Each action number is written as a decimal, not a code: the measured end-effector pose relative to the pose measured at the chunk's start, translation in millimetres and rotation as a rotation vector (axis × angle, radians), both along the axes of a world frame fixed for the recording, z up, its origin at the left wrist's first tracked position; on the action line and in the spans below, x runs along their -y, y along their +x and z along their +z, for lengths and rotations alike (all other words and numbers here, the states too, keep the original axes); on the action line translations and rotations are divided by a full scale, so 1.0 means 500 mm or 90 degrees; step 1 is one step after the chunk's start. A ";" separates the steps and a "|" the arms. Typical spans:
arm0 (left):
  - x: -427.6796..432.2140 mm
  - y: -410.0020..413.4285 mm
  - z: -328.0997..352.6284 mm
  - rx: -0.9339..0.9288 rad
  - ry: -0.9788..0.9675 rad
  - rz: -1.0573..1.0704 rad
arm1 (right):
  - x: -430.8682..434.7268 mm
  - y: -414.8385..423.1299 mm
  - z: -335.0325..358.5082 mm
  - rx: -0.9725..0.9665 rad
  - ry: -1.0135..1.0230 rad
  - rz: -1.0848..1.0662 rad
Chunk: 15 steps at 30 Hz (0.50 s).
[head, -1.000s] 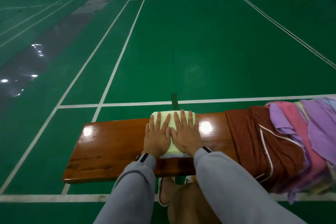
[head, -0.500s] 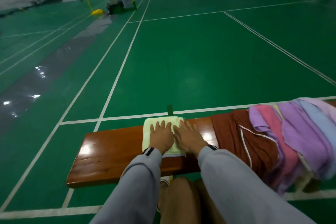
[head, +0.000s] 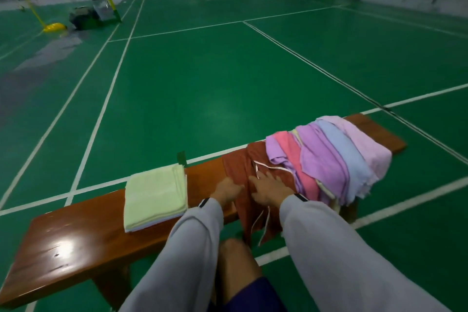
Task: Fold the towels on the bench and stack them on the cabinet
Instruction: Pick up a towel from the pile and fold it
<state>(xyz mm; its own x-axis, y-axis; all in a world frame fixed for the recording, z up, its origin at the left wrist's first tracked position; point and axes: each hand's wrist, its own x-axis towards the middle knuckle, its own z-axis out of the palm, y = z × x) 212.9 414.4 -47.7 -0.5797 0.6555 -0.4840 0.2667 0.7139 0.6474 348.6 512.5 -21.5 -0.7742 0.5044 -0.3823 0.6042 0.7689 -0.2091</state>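
Observation:
A folded pale green towel [head: 155, 195] lies flat on the glossy wooden bench [head: 76, 243], left of my hands. A brown towel with white trim [head: 255, 213] drapes over the bench's front edge. My right hand [head: 268, 189] rests on it with fingers spread. My left hand [head: 226, 191] touches the brown towel's left edge; it is blurred and its grip is unclear. Right of the brown towel lies a heap of unfolded towels [head: 329, 159] in pink, purple, pale blue and light pink.
The bench stands on a green court floor with white lines [head: 177, 83]. My knee [head: 235, 261] is under the bench's front edge. Yellow net posts and equipment [head: 96, 10] stand far off at the back left, and a wall runs along the back.
Both hands left the folded green towel and moved right onto the brown towel. The view rose and swung right, bringing the whole towel heap and the bench's right end into sight.

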 end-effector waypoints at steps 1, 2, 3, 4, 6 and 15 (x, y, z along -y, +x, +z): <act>-0.011 -0.001 -0.024 0.050 0.004 0.037 | -0.006 0.012 -0.007 0.001 -0.008 -0.004; -0.019 0.003 -0.037 0.085 0.012 0.067 | -0.011 0.022 -0.011 0.000 -0.016 -0.010; -0.016 0.019 -0.021 0.097 0.021 0.089 | -0.014 0.030 -0.013 -0.007 -0.020 -0.022; -0.015 0.033 -0.013 0.099 0.024 0.112 | -0.017 0.036 -0.015 -0.019 -0.016 -0.035; -0.017 0.054 -0.009 0.107 0.032 0.133 | -0.019 0.037 -0.018 -0.060 0.002 -0.078; -0.057 0.048 -0.024 0.046 0.116 0.151 | 0.011 -0.051 -0.024 -0.200 -0.251 -0.401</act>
<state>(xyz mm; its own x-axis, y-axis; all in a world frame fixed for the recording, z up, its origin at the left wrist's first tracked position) 236.9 443.0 -59.8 -0.6955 0.5857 -0.4162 0.0557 0.6214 0.7815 323.1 507.0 -33.7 -0.4906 0.7552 -0.4348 0.7674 0.1380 -0.6262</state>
